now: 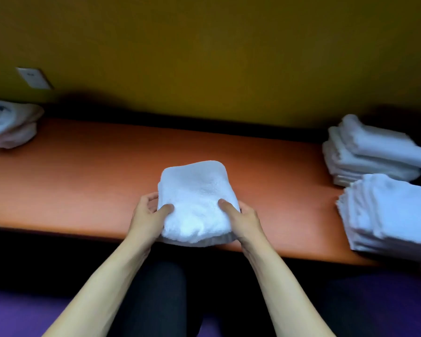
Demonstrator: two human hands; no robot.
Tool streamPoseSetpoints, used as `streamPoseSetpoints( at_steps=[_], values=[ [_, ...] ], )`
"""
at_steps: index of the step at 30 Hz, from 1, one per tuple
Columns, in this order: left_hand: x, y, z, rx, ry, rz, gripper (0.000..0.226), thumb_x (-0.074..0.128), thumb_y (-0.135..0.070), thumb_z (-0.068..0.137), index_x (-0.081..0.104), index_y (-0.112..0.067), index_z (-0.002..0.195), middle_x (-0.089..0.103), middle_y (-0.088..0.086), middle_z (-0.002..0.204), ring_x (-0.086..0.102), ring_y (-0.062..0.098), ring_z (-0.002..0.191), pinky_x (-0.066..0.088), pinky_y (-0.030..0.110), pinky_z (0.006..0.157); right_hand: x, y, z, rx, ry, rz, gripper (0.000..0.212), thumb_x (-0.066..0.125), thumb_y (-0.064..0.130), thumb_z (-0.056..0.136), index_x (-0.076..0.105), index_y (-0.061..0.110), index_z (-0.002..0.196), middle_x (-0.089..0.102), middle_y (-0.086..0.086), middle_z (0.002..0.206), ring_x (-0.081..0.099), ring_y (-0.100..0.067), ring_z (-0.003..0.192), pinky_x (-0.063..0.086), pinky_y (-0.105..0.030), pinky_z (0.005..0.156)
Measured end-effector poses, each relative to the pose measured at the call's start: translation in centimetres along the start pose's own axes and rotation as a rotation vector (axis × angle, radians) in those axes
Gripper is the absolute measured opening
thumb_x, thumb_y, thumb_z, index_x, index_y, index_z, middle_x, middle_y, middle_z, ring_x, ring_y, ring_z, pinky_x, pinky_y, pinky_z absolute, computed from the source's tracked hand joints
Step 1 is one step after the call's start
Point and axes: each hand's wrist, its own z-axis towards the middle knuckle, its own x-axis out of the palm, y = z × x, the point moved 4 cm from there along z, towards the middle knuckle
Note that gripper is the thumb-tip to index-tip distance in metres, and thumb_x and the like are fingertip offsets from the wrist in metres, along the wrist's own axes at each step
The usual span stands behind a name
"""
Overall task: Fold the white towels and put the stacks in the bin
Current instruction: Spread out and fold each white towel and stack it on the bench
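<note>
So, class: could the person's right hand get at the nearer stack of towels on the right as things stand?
Probably yes. The bare table lies between the right hand and the nearer stack, with nothing in the way. But that hand is gripping the folded towel, so it would first have to let go or carry it along.

Laundry-folding spot: towel stacks (374, 154) on an orange counter (83, 178).

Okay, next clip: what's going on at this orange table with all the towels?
A person is holding a folded white towel at the near edge of the orange table, left hand and right hand gripping its sides, thumbs on top. Two stacks of folded towels sit at the right, a far one and a near one. A loose heap of towels lies at the far left. No bin is in view.
</note>
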Motion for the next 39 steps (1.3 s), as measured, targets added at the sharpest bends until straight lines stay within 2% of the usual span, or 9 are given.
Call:
streamPoseSetpoints(
  at_steps=[8, 12, 17, 23, 27, 30, 32, 35, 39],
  values=[
    [9.1, -1.6, -6.0, 0.129, 0.170, 0.037, 0.052, 0.073, -0.020, 0.084, 0.052, -0.029, 0.131, 0.075, -0.003, 0.108, 0.073, 0.025, 0.101, 0.057, 0.053, 0.090, -11.4, 3.1, -4.3, -0.138, -0.131, -0.056, 0.021, 0.071, 0.035, 0.087, 0.071, 0.015, 0.094, 0.076, -0.005, 0.098, 0.071, -0.025, 0.095, 0.053, -0.032, 0.075],
    [13.7, -3.1, -9.1, 0.188, 0.273, 0.023, 0.062, 0.068, -0.030, 0.071, 0.051, -0.036, 0.130, 0.072, -0.001, 0.119, 0.071, 0.023, 0.106, 0.059, 0.044, 0.080, -16.7, 4.2, -5.8, -0.215, -0.220, -0.087, 0.023, 0.071, 0.039, 0.085, 0.071, 0.016, 0.092, 0.075, -0.003, 0.093, 0.070, -0.025, 0.093, 0.055, -0.039, 0.080],
    [19.4, -5.7, -13.0, 0.326, 0.552, 0.146, 0.084, 0.065, -0.020, 0.067, 0.043, -0.057, 0.139, 0.071, -0.008, 0.121, 0.069, 0.013, 0.110, 0.060, 0.041, 0.088, -22.7, 5.3, -7.7, -0.336, -0.367, -0.016, 0.017, 0.071, 0.032, 0.089, 0.069, 0.017, 0.082, 0.072, 0.000, 0.081, 0.068, -0.020, 0.080, 0.053, -0.038, 0.075],
    [27.7, -11.5, -15.4, 0.532, 0.648, 0.301, 0.092, 0.063, -0.017, 0.065, 0.034, -0.045, 0.148, 0.067, -0.002, 0.113, 0.070, 0.004, 0.091, 0.054, 0.015, 0.065, -29.6, 5.0, -10.1, -0.389, -0.566, 0.135, 0.012, 0.074, 0.030, 0.086, 0.069, 0.022, 0.094, 0.076, 0.003, 0.089, 0.072, -0.014, 0.087, 0.056, -0.032, 0.076],
    [34.9, -15.5, -15.5, 0.748, 0.753, 0.517, 0.078, 0.061, -0.018, 0.066, 0.046, -0.039, 0.139, 0.066, -0.010, 0.116, 0.066, 0.006, 0.105, 0.057, 0.032, 0.088, -33.8, 4.3, -10.6, -0.334, -0.641, 0.253, 0.029, 0.077, 0.035, 0.083, 0.067, 0.017, 0.103, 0.076, 0.004, 0.087, 0.072, -0.013, 0.088, 0.056, -0.026, 0.073],
    [39.9, -17.4, -15.0, 0.877, 0.768, 0.685, 0.076, 0.058, -0.022, 0.064, 0.049, -0.036, 0.138, 0.065, -0.006, 0.114, 0.063, 0.017, 0.100, 0.053, 0.037, 0.090, -35.7, 3.7, -9.8, -0.298, -0.670, 0.221, 0.026, 0.070, 0.034, 0.091, 0.061, 0.016, 0.108, 0.068, 0.013, 0.094, 0.062, 0.003, 0.086, 0.045, -0.007, 0.061],
    [42.7, -17.9, -14.6, 0.977, 0.688, 0.820, 0.076, 0.058, -0.019, 0.068, 0.047, -0.034, 0.142, 0.062, -0.001, 0.125, 0.059, 0.026, 0.107, 0.049, 0.041, 0.093, -36.1, 2.9, -8.3, -0.208, -0.652, 0.179, 0.030, 0.068, 0.037, 0.092, 0.058, 0.014, 0.109, 0.066, 0.009, 0.099, 0.062, -0.002, 0.087, 0.053, -0.016, 0.069],
    [45.3, -15.3, -14.5, 1.112, 0.510, 1.158, 0.066, 0.065, -0.023, 0.084, 0.044, -0.036, 0.146, 0.047, 0.000, 0.149, 0.048, 0.032, 0.130, 0.042, 0.046, 0.102, -35.6, 1.2, -6.1, 0.010, -0.557, 0.077, 0.036, 0.066, 0.041, 0.089, 0.067, 0.005, 0.098, 0.075, -0.008, 0.090, 0.074, -0.025, 0.080, 0.063, -0.048, 0.071],
    [44.8, -7.4, -15.3, 1.198, 0.564, 1.238, 0.052, 0.026, -0.051, 0.099, 0.043, -0.039, 0.147, 0.039, 0.004, 0.157, 0.033, 0.029, 0.144, 0.028, 0.042, 0.112, -37.2, 0.6, -7.1, 0.000, -0.708, -0.240, 0.039, 0.061, 0.050, 0.089, 0.069, 0.016, 0.072, 0.070, 0.001, 0.067, 0.067, -0.028, 0.076, 0.055, -0.039, 0.069]
  ],
)
